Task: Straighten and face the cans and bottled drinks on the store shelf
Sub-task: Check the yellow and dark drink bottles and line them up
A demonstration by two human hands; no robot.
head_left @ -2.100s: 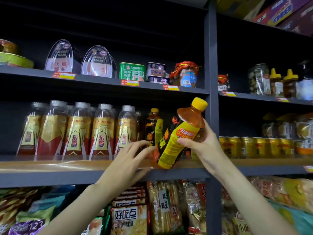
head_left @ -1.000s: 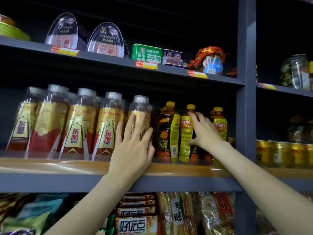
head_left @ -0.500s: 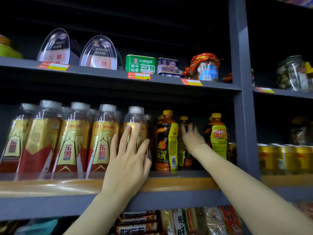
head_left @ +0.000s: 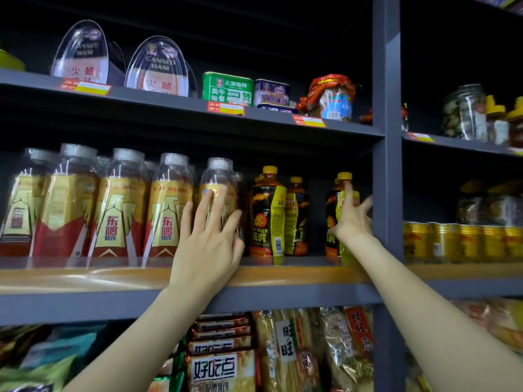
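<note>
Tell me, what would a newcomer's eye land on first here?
Probably the two bare arms reaching up to the middle shelf: the left hand lies flat against a clear gold-and-red bottle, the right hand touches a yellow-capped bottle by the grey upright. Above, two domed ham tins gleam.

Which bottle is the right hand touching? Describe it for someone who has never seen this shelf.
On the middle shelf, look beside the grey upright post. The right hand touches the yellow-capped bottle, standing apart from the other two dark ones.
</note>
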